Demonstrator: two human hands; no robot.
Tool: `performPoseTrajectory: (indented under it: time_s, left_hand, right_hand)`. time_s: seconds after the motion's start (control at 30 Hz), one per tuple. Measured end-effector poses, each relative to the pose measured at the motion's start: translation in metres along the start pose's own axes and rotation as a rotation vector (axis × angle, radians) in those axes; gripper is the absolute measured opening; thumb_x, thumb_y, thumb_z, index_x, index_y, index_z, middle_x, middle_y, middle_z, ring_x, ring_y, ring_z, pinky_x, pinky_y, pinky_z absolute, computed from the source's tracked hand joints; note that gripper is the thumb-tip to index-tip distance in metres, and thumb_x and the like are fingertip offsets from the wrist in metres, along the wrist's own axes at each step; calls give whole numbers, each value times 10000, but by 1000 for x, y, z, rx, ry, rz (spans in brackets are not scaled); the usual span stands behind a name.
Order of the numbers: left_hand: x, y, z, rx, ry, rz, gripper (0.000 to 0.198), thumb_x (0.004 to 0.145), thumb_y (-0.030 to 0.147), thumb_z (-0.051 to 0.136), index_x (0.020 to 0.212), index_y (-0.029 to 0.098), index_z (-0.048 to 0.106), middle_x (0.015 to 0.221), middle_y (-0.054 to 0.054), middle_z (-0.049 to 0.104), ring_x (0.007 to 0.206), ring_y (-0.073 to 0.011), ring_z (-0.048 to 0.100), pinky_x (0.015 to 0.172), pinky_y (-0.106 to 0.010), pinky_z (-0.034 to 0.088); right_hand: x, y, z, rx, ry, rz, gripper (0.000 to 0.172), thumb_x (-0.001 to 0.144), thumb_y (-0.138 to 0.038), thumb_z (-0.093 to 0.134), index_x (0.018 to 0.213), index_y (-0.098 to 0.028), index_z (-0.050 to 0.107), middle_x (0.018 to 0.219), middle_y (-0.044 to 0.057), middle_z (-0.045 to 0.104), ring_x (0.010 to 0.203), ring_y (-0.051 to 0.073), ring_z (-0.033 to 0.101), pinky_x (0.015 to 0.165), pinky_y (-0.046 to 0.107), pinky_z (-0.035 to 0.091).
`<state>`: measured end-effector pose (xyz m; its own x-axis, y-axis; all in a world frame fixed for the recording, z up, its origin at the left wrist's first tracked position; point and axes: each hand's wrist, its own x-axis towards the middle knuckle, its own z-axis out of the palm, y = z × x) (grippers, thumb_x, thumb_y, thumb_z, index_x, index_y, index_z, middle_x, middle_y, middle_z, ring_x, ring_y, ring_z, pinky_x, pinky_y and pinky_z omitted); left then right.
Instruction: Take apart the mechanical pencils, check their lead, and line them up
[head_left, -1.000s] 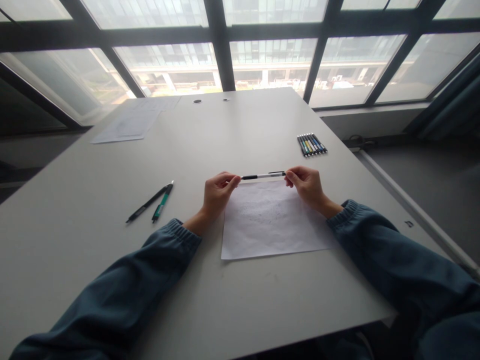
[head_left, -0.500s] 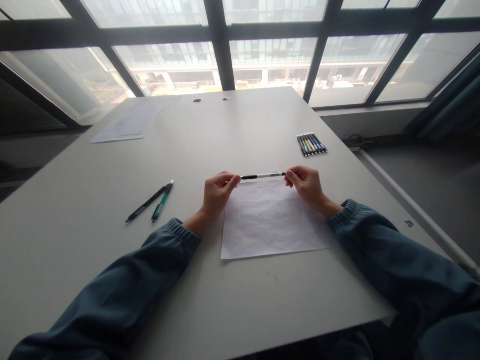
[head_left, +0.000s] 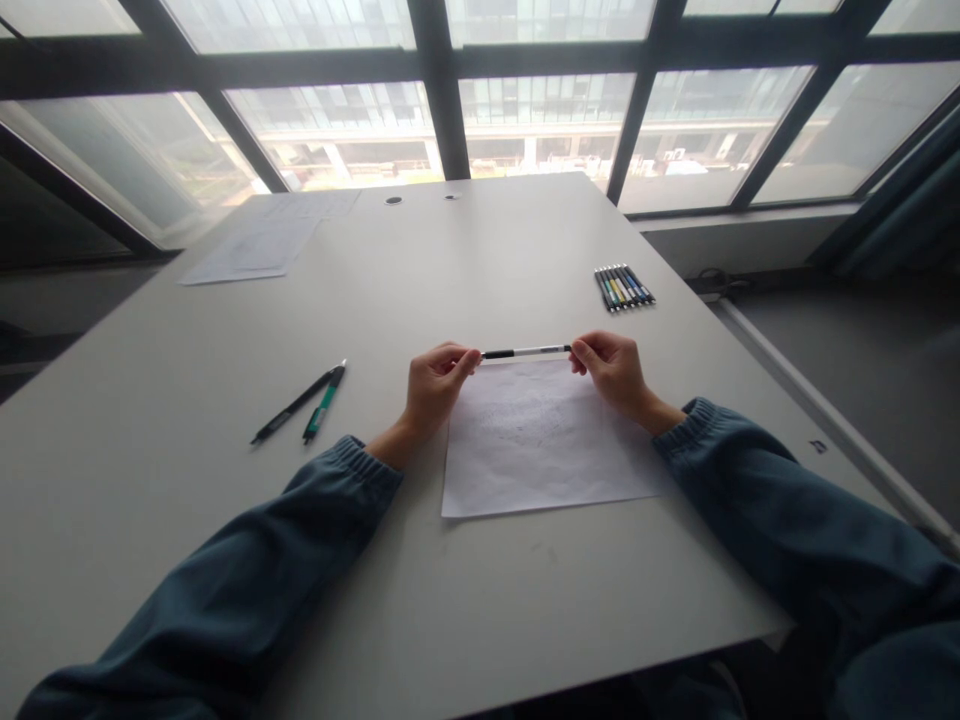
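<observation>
Room: a wide grey table [head_left: 487, 260] runs up to a wall of dark-framed windows [head_left: 525, 130], with a building outside in flat daylight.
Pen: and here it is, a slim white pen [head_left: 525, 351] with a black band toward its left end, held level just above the far edge of the sheet and lying left to right.
Left hand: the left hand [head_left: 435, 385] is curled in, thumb and fingertips pinched on the pen's left end, just off the sheet's left edge.
Right hand: the right hand [head_left: 611, 368] mirrors it, fingers closed on the pen's right end, over the sheet's far right corner.
Sheet: a white sheet of paper [head_left: 540, 445] lies flat between the 2 forearms; its faint marks are too pale to read.
Sleeves: both arms come in from the near edge in blue-grey sleeves [head_left: 247, 580] with gathered cuffs.
Left of the hands: 2 more lie side by side, well apart from the sheet: a black pen [head_left: 289, 410] and a green-barrelled pen [head_left: 324, 403].
Right, further back: a neat row of pens [head_left: 624, 287], packed side by side near the table's right edge.
Far left corner: loose papers [head_left: 255, 250] lie flat by the windows, and 2 round cable holes [head_left: 394, 200] sit at the far middle.
Right edge: a dark curtain [head_left: 900, 210] hangs beside the glass.
</observation>
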<state>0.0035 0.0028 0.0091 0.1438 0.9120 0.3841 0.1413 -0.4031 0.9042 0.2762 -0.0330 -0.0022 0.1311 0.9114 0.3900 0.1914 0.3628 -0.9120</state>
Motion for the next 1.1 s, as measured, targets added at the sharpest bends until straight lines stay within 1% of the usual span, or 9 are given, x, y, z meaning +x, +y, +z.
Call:
performPoseTrajectory:
  time_s: [0.33,0.7,1.1]
  left_hand:
    - [0,0,0,1,4,-2,368,827,509,753,738,151,755,710,-53,680,619,-126,582,573,-255,446]
    - [-1,1,0,6,6,-6,368,831,510,749,728,156,753,719,-56,689,606,-123,580,563,-255,442]
    - [0,1,0,38,-4,-1,389,837,525,739,722,153,747,699,-53,688,598,-120,579,559,-247,442]
  right_hand:
    - [-1,-3,0,-33,-6,-14,404,878,-541,686,722,-168,675,601,18,633,531,119,561,511,252,440]
    - [-1,-2,0,-58,-3,-3,443,868,-587,674,709,-174,670,602,15,624,523,117,541,507,256,439]
    - [-1,-1,-1,-70,-11,-18,440,890,-571,661,710,-170,671,616,17,629,530,114,537,513,253,423]
